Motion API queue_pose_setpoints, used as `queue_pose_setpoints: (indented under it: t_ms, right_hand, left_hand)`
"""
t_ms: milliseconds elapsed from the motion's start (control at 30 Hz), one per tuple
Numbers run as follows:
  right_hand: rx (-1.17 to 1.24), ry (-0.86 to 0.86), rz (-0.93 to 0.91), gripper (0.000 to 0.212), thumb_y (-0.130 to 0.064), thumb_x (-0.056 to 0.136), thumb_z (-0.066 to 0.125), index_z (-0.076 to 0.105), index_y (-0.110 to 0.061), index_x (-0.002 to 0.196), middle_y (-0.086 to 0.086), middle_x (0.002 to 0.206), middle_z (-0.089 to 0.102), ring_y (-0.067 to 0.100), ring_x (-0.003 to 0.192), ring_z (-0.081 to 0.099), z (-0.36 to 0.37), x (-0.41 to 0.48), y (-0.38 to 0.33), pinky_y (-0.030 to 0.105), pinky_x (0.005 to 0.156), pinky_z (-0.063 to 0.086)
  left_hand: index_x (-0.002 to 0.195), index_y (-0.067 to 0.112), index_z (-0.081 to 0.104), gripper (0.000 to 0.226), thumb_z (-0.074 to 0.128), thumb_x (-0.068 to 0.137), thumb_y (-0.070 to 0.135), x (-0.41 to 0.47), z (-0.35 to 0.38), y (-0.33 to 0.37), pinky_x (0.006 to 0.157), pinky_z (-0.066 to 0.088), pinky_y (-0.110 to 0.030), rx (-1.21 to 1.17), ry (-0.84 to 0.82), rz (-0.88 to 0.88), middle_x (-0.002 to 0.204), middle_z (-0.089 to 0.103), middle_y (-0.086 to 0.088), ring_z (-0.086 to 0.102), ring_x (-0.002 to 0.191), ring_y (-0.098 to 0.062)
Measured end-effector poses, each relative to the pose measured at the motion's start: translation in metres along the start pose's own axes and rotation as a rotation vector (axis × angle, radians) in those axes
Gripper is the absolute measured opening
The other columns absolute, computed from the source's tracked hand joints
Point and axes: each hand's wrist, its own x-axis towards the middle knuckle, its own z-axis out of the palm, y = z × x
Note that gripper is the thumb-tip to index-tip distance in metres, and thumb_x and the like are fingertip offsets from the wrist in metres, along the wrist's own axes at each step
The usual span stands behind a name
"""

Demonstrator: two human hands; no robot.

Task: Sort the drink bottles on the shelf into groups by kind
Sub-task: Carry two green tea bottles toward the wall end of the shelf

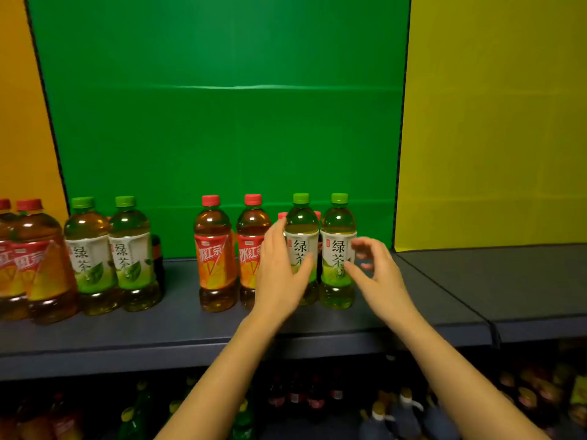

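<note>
Two green-capped green tea bottles stand side by side on the dark shelf (158, 331). My left hand (281, 274) wraps the left green tea bottle (301, 227), thumb across its label. My right hand (376, 274) hovers beside the right green tea bottle (338, 249), fingers spread and thumb tip at its label. Left of them stand two red-capped iced tea bottles (216, 255) (249, 246). Further left is another pair of green tea bottles (90, 255) (133, 252), then two big red tea bottles (41, 265). Red caps (282, 215) peek out behind.
A dark bottle (157, 249) is half hidden behind the left green tea pair. A green back panel (222, 122) rises behind the shelf, with a yellow panel (492, 122) to the right. The adjoining shelf section (508, 281) lies at right. Several bottles fill the lower shelf (301, 398).
</note>
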Motion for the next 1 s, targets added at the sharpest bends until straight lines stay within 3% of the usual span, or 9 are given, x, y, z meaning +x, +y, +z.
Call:
queue_pose_setpoints:
  t_ms: [167, 300, 367, 433, 533, 700, 833, 1000]
  right_hand:
    - [0.037, 0.096, 0.027, 0.068, -0.024, 0.079, 0.070, 0.032, -0.014, 0.136, -0.002, 0.132, 0.037, 0.015, 0.124, 0.037, 0.010, 0.033, 0.021, 0.031, 0.104, 0.034]
    - [0.162, 0.058, 0.110, 0.083, -0.036, 0.075, 0.072, 0.024, -0.016, 0.140, 0.002, 0.140, 0.034, 0.018, 0.127, 0.040, 0.028, 0.042, 0.039, 0.040, 0.106, 0.038]
    - [0.202, 0.052, 0.151, 0.082, -0.038, 0.075, 0.071, 0.024, -0.015, 0.139, 0.004, 0.137, 0.040, 0.018, 0.124, 0.044, 0.037, 0.042, 0.047, 0.034, 0.101, 0.042]
    - [0.267, 0.034, 0.185, 0.078, -0.037, 0.077, 0.070, 0.026, -0.015, 0.138, 0.002, 0.130, 0.048, 0.015, 0.117, 0.049, 0.042, 0.041, 0.050, 0.019, 0.086, 0.043]
    - [0.336, 0.013, 0.217, 0.063, -0.035, 0.077, 0.070, 0.035, -0.019, 0.127, -0.005, 0.113, 0.056, 0.009, 0.103, 0.056, 0.046, 0.039, 0.052, 0.012, 0.068, 0.043]
    - [0.373, 0.041, 0.221, 0.056, -0.029, 0.073, 0.075, 0.039, -0.024, 0.115, -0.010, 0.103, 0.058, -0.005, 0.091, 0.054, 0.048, 0.039, 0.057, 0.008, 0.063, 0.046]
    - [0.374, 0.078, 0.211, 0.050, -0.027, 0.074, 0.075, 0.043, -0.022, 0.111, -0.013, 0.096, 0.058, -0.006, 0.086, 0.054, 0.051, 0.038, 0.058, 0.003, 0.059, 0.045]
    - [0.394, 0.100, 0.182, 0.042, -0.025, 0.075, 0.074, 0.046, -0.021, 0.106, -0.014, 0.093, 0.060, -0.005, 0.086, 0.056, 0.045, 0.035, 0.056, 0.004, 0.060, 0.045]
  left_hand:
    - [0.146, 0.007, 0.010, 0.080, 0.061, 0.086, 0.024, 0.025, 0.031, -0.005, 0.108, 0.011, -0.017, 0.008, 0.076, -0.085, 0.153, 0.018, -0.008, 0.016, 0.141, -0.018]
    - [0.146, 0.009, 0.008, 0.082, 0.061, 0.086, 0.028, 0.027, 0.052, -0.015, 0.104, 0.017, -0.016, -0.040, 0.125, -0.169, 0.150, 0.022, -0.007, 0.023, 0.138, -0.018]
    - [0.145, 0.010, 0.009, 0.082, 0.062, 0.085, 0.031, 0.027, 0.060, -0.021, 0.106, 0.024, -0.023, -0.055, 0.138, -0.208, 0.149, 0.024, -0.007, 0.027, 0.137, -0.019]
    - [0.143, 0.010, 0.012, 0.082, 0.064, 0.083, 0.031, 0.027, 0.065, -0.026, 0.109, 0.030, -0.032, -0.084, 0.154, -0.245, 0.147, 0.029, -0.008, 0.032, 0.134, -0.021]
    - [0.139, 0.014, 0.020, 0.080, 0.069, 0.078, 0.033, 0.030, 0.069, -0.037, 0.100, 0.043, -0.040, -0.165, 0.137, -0.300, 0.135, 0.044, -0.005, 0.047, 0.122, -0.020]
    - [0.111, 0.024, 0.043, 0.050, 0.075, 0.074, 0.032, 0.031, 0.070, -0.046, 0.081, 0.050, -0.027, -0.308, 0.110, -0.407, 0.096, 0.058, 0.017, 0.059, 0.094, -0.007]
    - [0.108, 0.021, 0.050, 0.046, 0.077, 0.072, 0.032, 0.031, 0.071, -0.046, 0.084, 0.052, -0.030, -0.388, 0.122, -0.438, 0.095, 0.063, 0.012, 0.060, 0.093, -0.002]
    - [0.099, 0.031, 0.045, 0.041, 0.076, 0.072, 0.035, 0.026, 0.071, -0.039, 0.083, 0.053, -0.032, -0.351, 0.146, -0.383, 0.094, 0.062, 0.013, 0.061, 0.090, 0.000]
